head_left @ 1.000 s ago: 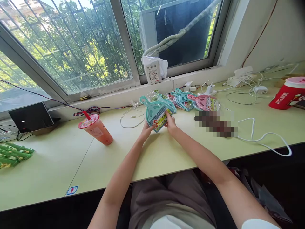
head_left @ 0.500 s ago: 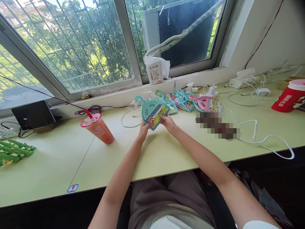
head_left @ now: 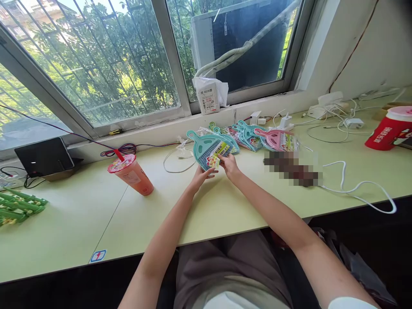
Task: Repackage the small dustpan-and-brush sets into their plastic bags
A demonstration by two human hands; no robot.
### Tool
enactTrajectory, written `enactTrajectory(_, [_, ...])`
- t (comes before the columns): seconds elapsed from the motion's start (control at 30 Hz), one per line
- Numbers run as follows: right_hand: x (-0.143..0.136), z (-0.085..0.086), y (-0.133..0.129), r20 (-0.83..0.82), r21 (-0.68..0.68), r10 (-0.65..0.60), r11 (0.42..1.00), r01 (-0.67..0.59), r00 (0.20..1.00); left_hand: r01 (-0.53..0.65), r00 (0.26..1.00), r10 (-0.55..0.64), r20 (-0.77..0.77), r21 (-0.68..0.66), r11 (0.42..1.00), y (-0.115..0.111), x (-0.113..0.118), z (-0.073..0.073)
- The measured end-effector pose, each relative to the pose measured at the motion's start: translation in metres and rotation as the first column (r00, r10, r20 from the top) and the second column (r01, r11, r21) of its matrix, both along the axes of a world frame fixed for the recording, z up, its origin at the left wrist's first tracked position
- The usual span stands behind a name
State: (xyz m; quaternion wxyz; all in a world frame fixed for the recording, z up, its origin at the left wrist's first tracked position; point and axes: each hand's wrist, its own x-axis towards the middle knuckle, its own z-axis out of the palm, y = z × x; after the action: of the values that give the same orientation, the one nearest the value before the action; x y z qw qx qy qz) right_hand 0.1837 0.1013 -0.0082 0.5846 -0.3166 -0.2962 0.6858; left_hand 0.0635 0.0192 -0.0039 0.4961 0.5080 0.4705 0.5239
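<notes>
A teal mini dustpan and brush set (head_left: 209, 149), with grey bristles and a yellow printed label, is held above the table with its handle pointing up and left. My right hand (head_left: 229, 165) grips its lower right corner, thumb across the label. Under the lower edge is my left hand (head_left: 203, 177), supporting the set with its fingers partly spread; the dustpan hides part of the grip. Just behind lie more teal dustpan sets (head_left: 247, 134) in clear wrap, and a pink dustpan set (head_left: 277, 139) rests to their right.
An orange drink cup (head_left: 133, 175) with a red straw stands left. Beyond it are a black tablet (head_left: 45, 159) and green bamboo-like sticks (head_left: 22, 206). White cables (head_left: 363, 184) and a red cup (head_left: 386, 131) lie right. A tissue pack (head_left: 209, 99) sits on the sill.
The dustpan set has shifted slightly right and tipped a little. My left hand has slid down to its lower edge, its fingers loosening; my right hand keeps its hold.
</notes>
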Motion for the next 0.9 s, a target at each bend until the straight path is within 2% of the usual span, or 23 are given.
enactTrajectory(0.07, [0.0, 0.0, 0.0, -0.009, 0.012, -0.031, 0.999, 0.031, 0.999, 0.063, 0.998, -0.063, 0.002, -0.024, 0.998, -0.001, 0.001, 0.001])
enactTrajectory(0.13, [0.0, -0.001, 0.0, -0.016, 0.018, -0.054, 0.998, 0.054, 0.998, 0.047, 0.998, -0.046, 0.045, -0.032, 0.998, 0.001, 0.001, 0.001])
enactTrajectory(0.2, [-0.001, -0.001, 0.001, -0.012, 0.014, -0.064, 0.998, 0.065, 0.998, -0.071, 0.993, 0.071, 0.094, -0.005, 0.997, 0.004, 0.001, -0.001])
enactTrajectory(0.27, [-0.002, -0.001, 0.002, -0.002, 0.015, -0.066, 0.998, 0.066, 0.998, -0.264, 0.961, 0.253, 0.114, 0.094, 0.96, 0.005, 0.001, -0.002])
enactTrajectory(0.3, [-0.003, -0.001, 0.002, 0.004, 0.019, -0.065, 0.998, 0.065, 0.998, -0.377, 0.926, 0.362, 0.108, 0.181, 0.909, 0.005, 0.0, -0.002])
enactTrajectory(0.37, [-0.004, -0.002, 0.001, 0.013, 0.029, -0.06, 0.998, 0.06, 0.998, -0.547, 0.814, 0.578, 0.047, 0.395, 0.738, 0.001, -0.002, -0.001])
enactTrajectory(0.43, [-0.005, -0.003, 0.0, 0.02, 0.036, -0.054, 0.998, 0.054, 0.998, -0.585, 0.65, 0.755, -0.084, 0.578, 0.568, -0.005, -0.004, 0.002])
enactTrajectory(0.47, [-0.006, -0.003, -0.001, 0.026, 0.04, -0.051, 0.998, 0.05, 0.998, -0.569, 0.556, 0.815, -0.164, 0.639, 0.517, -0.007, -0.005, 0.004])
enactTrajectory(0.5, [-0.007, -0.004, -0.002, 0.033, 0.047, -0.048, 0.998, 0.047, 0.998, -0.542, 0.462, 0.851, -0.25, 0.68, 0.493, -0.009, -0.006, 0.005])
enactTrajectory(0.57, [-0.008, -0.005, -0.004, 0.052, 0.069, -0.041, 0.997, 0.037, 0.998, -0.464, 0.295, 0.86, -0.416, 0.725, 0.509, -0.011, -0.007, 0.007])
enactTrajectory(0.67, [-0.009, -0.006, -0.006, 0.092, 0.11, -0.034, 0.994, 0.024, 0.995, -0.297, 0.122, 0.787, -0.604, 0.735, 0.61, -0.008, -0.007, 0.005])
enactTrajectory(0.77, [-0.011, -0.009, -0.007, 0.127, 0.127, -0.05, 0.991, 0.034, 0.991, -0.203, 0.027, 0.736, -0.676, 0.717, 0.667, -0.005, -0.008, 0.002])
enactTrajectory(0.9, [-0.013, -0.013, -0.006, 0.127, 0.083, -0.063, 0.995, 0.053, 0.99, -0.13, -0.019, 0.712, -0.702, 0.708, 0.694, -0.006, -0.008, 0.002])
